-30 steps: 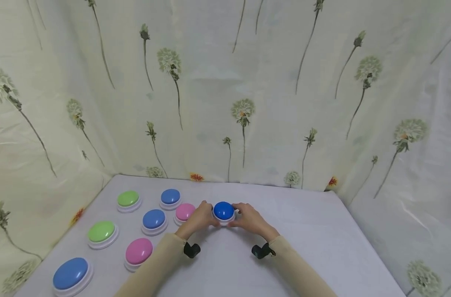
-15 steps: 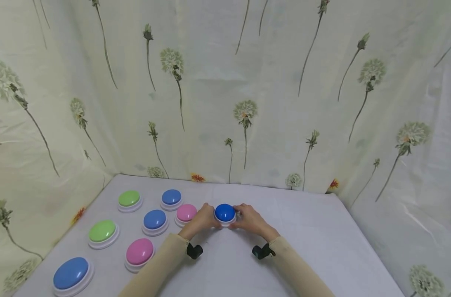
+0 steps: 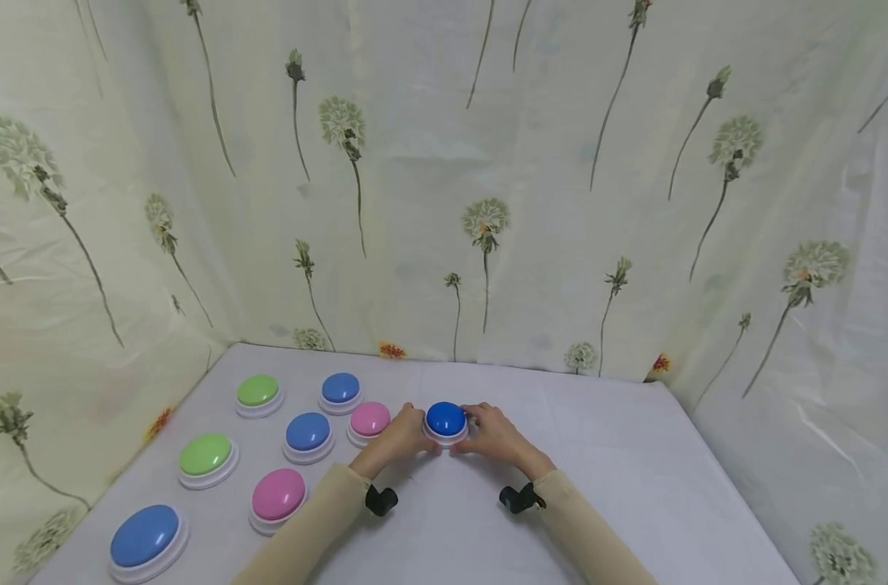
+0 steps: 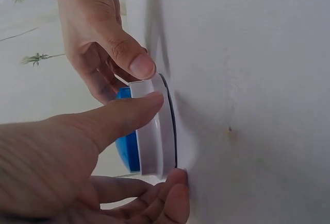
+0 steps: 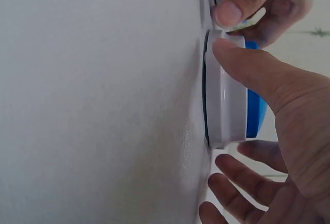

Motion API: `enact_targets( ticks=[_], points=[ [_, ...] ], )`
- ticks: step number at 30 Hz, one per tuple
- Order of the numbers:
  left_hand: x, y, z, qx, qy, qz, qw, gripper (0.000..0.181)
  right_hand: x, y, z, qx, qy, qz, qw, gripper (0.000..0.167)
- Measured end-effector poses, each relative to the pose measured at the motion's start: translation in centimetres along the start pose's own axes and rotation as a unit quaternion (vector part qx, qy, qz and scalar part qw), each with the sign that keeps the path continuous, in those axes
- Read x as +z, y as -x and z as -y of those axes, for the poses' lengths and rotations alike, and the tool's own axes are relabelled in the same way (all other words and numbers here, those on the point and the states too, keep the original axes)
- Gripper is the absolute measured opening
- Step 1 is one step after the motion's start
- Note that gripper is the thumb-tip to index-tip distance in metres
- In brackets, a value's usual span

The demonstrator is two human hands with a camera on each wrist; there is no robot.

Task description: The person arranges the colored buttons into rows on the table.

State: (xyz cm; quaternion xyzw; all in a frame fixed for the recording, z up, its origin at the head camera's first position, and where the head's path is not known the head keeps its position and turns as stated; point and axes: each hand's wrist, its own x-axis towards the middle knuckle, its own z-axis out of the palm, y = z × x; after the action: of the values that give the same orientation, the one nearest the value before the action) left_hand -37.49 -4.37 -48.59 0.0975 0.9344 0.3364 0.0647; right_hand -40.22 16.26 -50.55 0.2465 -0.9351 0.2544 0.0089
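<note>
A push button with a glossy blue dome and white round base (image 3: 446, 420) is on the white-covered table, between both hands. From its left, my left hand (image 3: 403, 435) holds it. The left thumb (image 4: 136, 112) lies along the white base (image 4: 154, 147), with curled fingers at its far side in the left wrist view. My right hand (image 3: 496, 436) holds the opposite side. In the right wrist view, the right thumb (image 5: 247, 64) presses on the base, and the fingers (image 5: 247, 175) bend around beyond it. The base's dark underside edge sits at the table surface.
Left of the hands stand more push buttons: pink ones (image 3: 370, 418) (image 3: 279, 494), blue ones (image 3: 340, 387) (image 3: 308, 431) (image 3: 145, 536) and green ones (image 3: 257, 391) (image 3: 205, 454). The nearer pink one is partly behind the left sleeve (image 3: 319, 512). A dandelion-printed curtain (image 3: 414, 203) encloses the table.
The head view has shifted slightly, so the scene sits a little farther right. Both hands keep their hold on the blue push button, which stays in nearly the same place.
</note>
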Motion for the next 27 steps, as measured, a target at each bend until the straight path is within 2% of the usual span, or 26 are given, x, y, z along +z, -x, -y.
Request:
enact_targets(
  ticks=[5,9,16,20,27],
  points=[
    [-0.6,1.0,-0.2,0.005,0.001,-0.014,0.9999,0.073,-0.1,0.4,0.5,0.011,-0.01,-0.012,0.9998,0.094],
    [-1.3,1.7,-0.1,0.027,-0.007,-0.027,0.9992,0.073,-0.5,0.8,1.1,0.02,-0.019,-0.028,0.9992,0.096],
    [-3.1,3.3,0.0,0.106,0.006,-0.046,0.9933,0.061,-1.4,1.6,2.3,0.009,-0.033,-0.047,0.9983,0.09],
    [-4.2,4.3,-0.3,0.141,0.005,-0.038,0.9893,0.054,-2.1,2.3,3.6,-0.003,-0.041,-0.05,0.9979,0.086],
    [-5.8,6.8,-0.9,0.163,-0.03,-0.007,0.9861,0.045,-2.7,3.8,6.1,-0.039,-0.058,-0.039,0.9968,0.089]
  ],
)
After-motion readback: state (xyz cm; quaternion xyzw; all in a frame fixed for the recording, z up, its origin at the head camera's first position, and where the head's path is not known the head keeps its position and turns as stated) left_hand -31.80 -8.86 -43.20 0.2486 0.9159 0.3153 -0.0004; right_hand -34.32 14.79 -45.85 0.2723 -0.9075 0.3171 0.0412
